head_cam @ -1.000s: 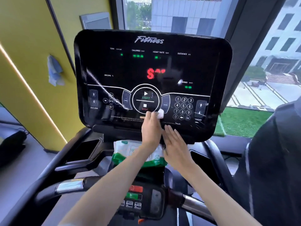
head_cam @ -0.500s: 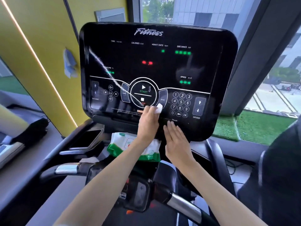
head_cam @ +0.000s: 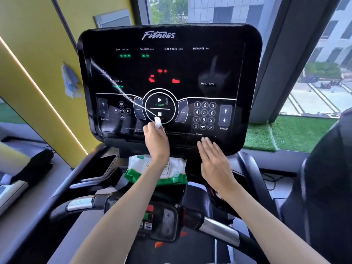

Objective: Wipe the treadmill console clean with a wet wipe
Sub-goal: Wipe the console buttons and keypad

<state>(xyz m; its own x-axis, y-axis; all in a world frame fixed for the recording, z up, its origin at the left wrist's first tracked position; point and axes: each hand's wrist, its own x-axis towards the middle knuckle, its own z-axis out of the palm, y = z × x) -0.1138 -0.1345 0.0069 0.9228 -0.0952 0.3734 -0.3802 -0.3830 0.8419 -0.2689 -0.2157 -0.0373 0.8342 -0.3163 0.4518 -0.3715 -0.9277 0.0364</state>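
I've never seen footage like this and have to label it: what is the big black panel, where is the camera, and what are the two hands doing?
This is one view, from a wide-angle camera worn on a person's head, looking forward and down, so both forearms come in from the bottom. The black panel is a treadmill console, lit, with a start button, number keys and arrow keys. The left hand pinches a small white wet wipe against the console at the lower rim of the round start button. The right hand is flat and holds nothing; its fingertips are at the console's lower edge, under the number keys. Below the console lies a white and green pack of wipes, partly hidden by the left arm.
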